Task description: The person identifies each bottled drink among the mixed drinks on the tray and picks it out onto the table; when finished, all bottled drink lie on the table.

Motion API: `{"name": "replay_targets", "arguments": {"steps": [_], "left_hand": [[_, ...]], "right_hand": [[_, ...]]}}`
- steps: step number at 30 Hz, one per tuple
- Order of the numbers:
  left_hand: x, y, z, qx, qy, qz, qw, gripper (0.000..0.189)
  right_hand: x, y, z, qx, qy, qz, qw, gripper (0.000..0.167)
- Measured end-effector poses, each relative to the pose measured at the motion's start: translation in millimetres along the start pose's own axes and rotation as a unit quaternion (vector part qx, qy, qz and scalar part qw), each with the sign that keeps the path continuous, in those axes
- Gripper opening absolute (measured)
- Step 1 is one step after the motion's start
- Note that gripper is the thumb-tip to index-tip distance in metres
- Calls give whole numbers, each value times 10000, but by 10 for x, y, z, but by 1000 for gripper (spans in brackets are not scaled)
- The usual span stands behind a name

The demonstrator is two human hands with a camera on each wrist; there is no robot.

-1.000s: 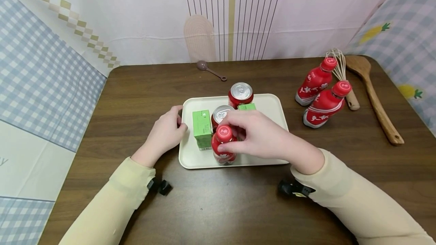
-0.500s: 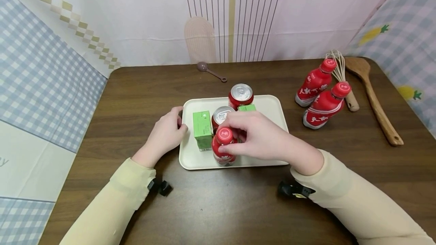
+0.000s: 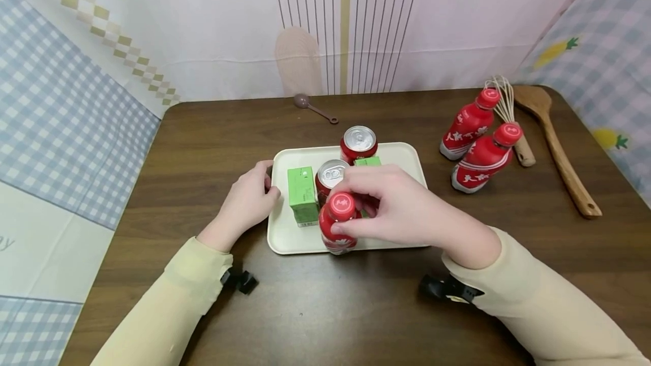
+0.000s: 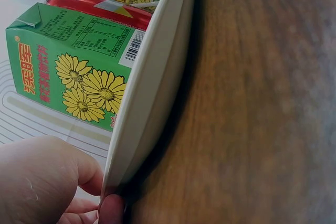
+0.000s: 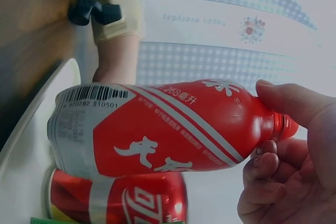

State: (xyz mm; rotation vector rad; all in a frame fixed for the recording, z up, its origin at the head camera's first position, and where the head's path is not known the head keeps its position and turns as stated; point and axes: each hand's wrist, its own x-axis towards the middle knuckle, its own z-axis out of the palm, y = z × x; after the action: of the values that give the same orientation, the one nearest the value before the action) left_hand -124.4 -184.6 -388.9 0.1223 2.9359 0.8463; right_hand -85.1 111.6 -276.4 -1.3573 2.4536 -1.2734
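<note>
My right hand [image 3: 402,208] holds a red plastic bottle [image 3: 341,208] by its neck, thumb on the near side. The bottle stands nearly upright over the near edge of a cream tray [image 3: 281,236]; the right wrist view shows its printed label. My left hand [image 3: 246,199] pinches the left rim of the tray between thumb and fingers, plain in the left wrist view. On the tray are a green drink carton [image 3: 302,188], a red soda can [image 3: 331,173] beside it, another can [image 3: 359,139] behind, and a second green carton [image 3: 368,161] mostly hidden by my right hand.
Two more red bottles [image 3: 471,123] stand at the right of the table. Behind them lie a whisk [image 3: 504,100] and a wooden spatula [image 3: 556,146]. A small brown measuring spoon [image 3: 315,108] lies near the back edge.
My right hand and the bottle have shifted slightly to the right and nearer to me, so the bottle's base overlaps the tray's near rim. The left hand has kept its place.
</note>
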Motion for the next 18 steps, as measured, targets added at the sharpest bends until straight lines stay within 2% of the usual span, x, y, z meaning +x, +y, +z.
{"name": "replay_targets", "arguments": {"steps": [10, 18], "left_hand": [[-1, 4, 7, -20, 0, -7, 10000, 56], [-2, -7, -1, -18, -28, 2, 10000, 57]], "right_hand": [[-109, -184, -72, 338, -169, -144, 9992, 27], [-291, -233, -153, 489, -7, -372, 9981, 31]]}}
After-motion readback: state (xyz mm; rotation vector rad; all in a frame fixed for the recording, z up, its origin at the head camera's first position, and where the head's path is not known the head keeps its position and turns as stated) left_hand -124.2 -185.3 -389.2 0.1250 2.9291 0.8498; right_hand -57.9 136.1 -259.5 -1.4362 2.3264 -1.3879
